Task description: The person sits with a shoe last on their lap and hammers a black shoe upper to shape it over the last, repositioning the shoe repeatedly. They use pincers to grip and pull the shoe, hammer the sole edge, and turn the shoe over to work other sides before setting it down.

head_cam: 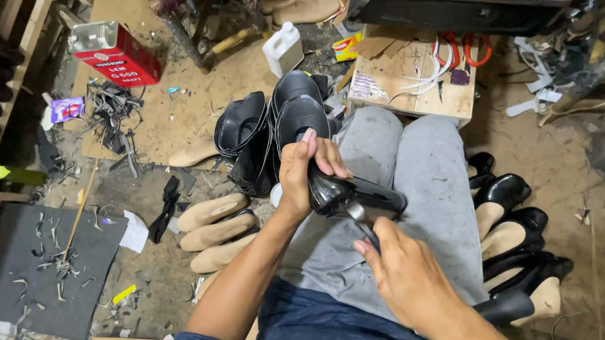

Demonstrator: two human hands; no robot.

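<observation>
My left hand (302,174) grips a glossy black shoe (350,194) held over my lap, its sole side turned toward me. My right hand (402,273) holds a small metal tool (358,218) whose tip touches the shoe's edge. I sit in grey trousers (427,171) and a dark blue shirt. The part of the tool inside my right fist is hidden.
Black shoe uppers (277,124) pile on the floor ahead left. Several black heeled shoes on lasts (515,237) stand at my right. Tan lasts (213,228) lie at my left. A red tin (115,52), white bottle (284,47), wooden box with scissors (416,72) lie farther off.
</observation>
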